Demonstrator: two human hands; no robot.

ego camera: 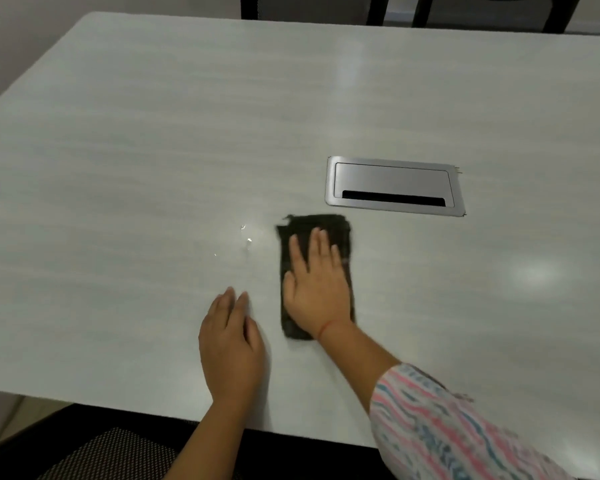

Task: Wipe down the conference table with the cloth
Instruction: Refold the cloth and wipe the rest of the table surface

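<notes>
- Your right hand [315, 285] lies palm down on the cloth [315, 237], its fingers straight and slightly spread, pressing it flat against the table [153, 150].
- The cloth is dark, folded into a long narrow rectangle; it shows beyond your fingertips and behind your wrist.
- A thin red thread [326, 328] circles that wrist, and a sleeve [440, 424] patterned in pink, blue and white covers the forearm.
- Your left hand [230, 344] rests on the bare tabletop just beside the cloth, fingers straight and close together, holding nothing.
- A few wet streaks [246, 239] glint beyond your left fingertips.
- The table is pale, smooth and glossy, with faint wood grain.
- A brushed-metal cable hatch [394, 185], rectangular with a dark slot, is set flush into the tabletop, near the cloth's far end.
</notes>
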